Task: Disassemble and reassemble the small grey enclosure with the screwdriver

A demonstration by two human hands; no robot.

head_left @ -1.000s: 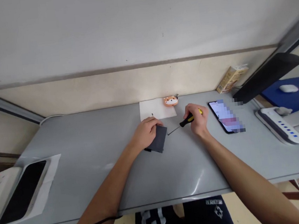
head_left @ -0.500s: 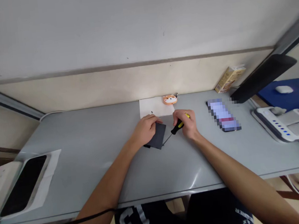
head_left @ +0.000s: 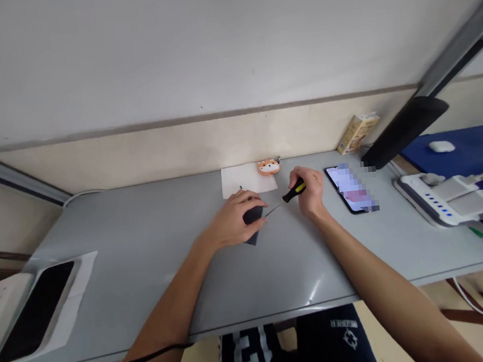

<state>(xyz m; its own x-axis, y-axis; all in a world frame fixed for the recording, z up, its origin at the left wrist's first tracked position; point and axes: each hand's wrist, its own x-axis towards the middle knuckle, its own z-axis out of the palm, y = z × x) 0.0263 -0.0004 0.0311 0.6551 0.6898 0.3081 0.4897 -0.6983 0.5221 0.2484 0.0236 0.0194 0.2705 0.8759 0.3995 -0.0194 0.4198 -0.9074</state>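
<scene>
A small dark flat box lies at the middle of the grey table, partly hidden by my left hand, whose fingers and thumb grip it from above. My right hand is closed around the black and yellow handle of a screwdriver. The thin shaft points left and down, and its tip is at the right side of the dark box, by my left fingertips. Whether the tip touches the box I cannot tell.
Behind my hands lie a white paper and an orange animal-faced case. To the right are a lit phone, a small carton and a power strip. A dark-screened phone lies at left.
My left hand has spread over the box and now covers more of it. My right hand and the screwdriver have shifted slightly, the shaft lying flatter. The whole view has also shifted.
</scene>
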